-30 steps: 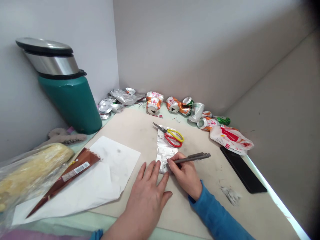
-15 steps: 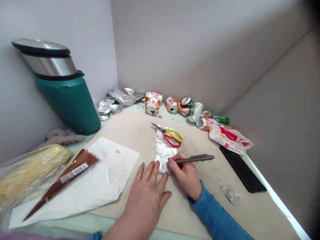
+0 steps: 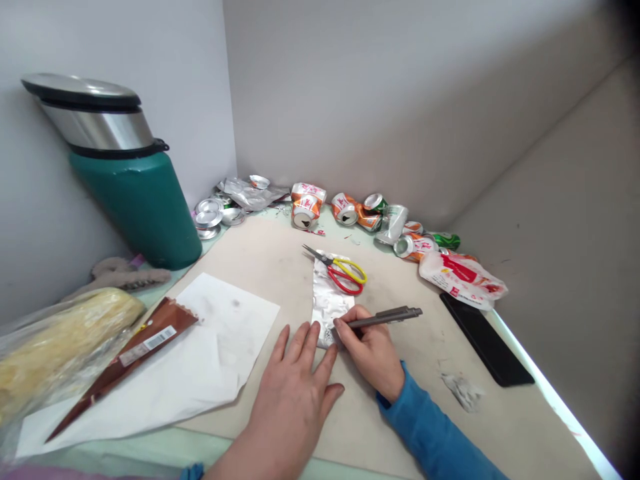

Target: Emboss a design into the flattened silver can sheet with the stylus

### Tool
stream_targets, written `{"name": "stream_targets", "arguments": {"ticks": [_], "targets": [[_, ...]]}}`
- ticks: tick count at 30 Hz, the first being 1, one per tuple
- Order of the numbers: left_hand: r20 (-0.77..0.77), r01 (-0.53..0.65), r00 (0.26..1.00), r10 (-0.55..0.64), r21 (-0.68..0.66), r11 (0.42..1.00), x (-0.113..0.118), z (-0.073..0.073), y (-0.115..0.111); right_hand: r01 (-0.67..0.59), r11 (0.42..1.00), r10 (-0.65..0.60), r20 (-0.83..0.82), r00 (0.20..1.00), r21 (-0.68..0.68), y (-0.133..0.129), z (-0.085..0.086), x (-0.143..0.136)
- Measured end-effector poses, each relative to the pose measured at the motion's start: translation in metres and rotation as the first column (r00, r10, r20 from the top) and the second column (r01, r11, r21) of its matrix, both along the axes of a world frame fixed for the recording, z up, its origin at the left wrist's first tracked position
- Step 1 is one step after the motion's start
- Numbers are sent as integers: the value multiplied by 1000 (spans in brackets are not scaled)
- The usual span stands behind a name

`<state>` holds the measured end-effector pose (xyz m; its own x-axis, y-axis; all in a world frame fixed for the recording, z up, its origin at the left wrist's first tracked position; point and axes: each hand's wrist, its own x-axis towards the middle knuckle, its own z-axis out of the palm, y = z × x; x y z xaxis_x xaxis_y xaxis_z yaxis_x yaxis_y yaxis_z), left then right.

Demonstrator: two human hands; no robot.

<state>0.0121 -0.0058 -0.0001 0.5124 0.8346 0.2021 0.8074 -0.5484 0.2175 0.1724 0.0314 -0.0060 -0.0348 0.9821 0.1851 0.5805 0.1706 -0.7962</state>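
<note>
A strip of silver metal sheet (image 3: pixel 330 297) lies on the beige mat, with small dark marks at its near end. Scissors (image 3: pixel 340 270) with one yellow and one red handle rest across its far part. My right hand (image 3: pixel 373 347) is closed on a dark grey pen (image 3: pixel 385 319), whose tip is near the marks and partly hidden by the fingers. Flat with fingers spread, my left hand (image 3: pixel 295 387) has its fingertips at the strip's near left edge.
Crushed cans (image 3: pixel 307 205) line the back, and metal discs (image 3: pixel 209 215) lie at back left. A green bottle (image 3: pixel 145 207), white paper (image 3: pixel 215 347) and brown wrapper (image 3: pixel 150 340) are left. A black phone (image 3: pixel 487 340), food packet (image 3: pixel 463 279) and grey scraps (image 3: pixel 463 392) are right.
The pen has shifted slightly left and tilted a little in my right hand. My left hand and the scissors stay in place on the mat and strip.
</note>
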Motion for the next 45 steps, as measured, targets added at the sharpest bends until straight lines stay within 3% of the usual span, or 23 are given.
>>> {"name": "stream_targets", "arguments": {"ticks": [24,31,37,45], "targets": [[-13,2,1000,-2,-18,1000,1,2,0,-12,1000,11,67,998,14,-1,2,1],[-5,3,1000,-3,-17,1000,0,2,0,-31,1000,31,9,999,-4,-1,2,1],[-16,-1,1000,0,-10,1000,0,2,-1,92,994,-85,-125,988,53,-1,-2,2],[-26,-1,1000,0,-19,1000,1,0,-1,5,1000,-5,-49,999,3,-1,-2,2]]}}
